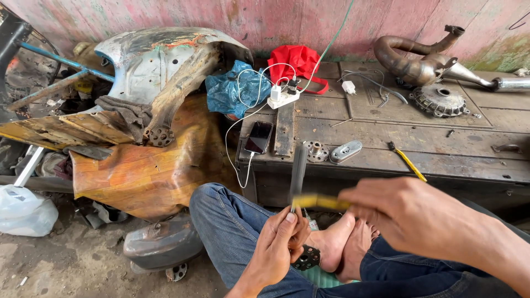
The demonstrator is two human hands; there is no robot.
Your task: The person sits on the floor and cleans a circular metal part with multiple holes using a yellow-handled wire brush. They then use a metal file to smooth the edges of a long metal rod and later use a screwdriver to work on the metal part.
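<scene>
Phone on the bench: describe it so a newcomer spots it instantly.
Find the long dark wooden bench against the pink wall. At its near left corner lies the phone, a flat black slab, screen up, with a white cable plugged into its lower end. Its neighbours are small metal parts; it alone is glossy, rectangular and wired.

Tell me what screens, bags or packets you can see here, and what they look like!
Phone: flat on the wooden bench's left end, dark blank screen, white cable plugged in.
Blue plastic bag: crumpled, behind the phone by the wall.
Red bag: bunched cloth against the pink wall.
White plastic bag: lumpy, on the floor, far left.
</scene>
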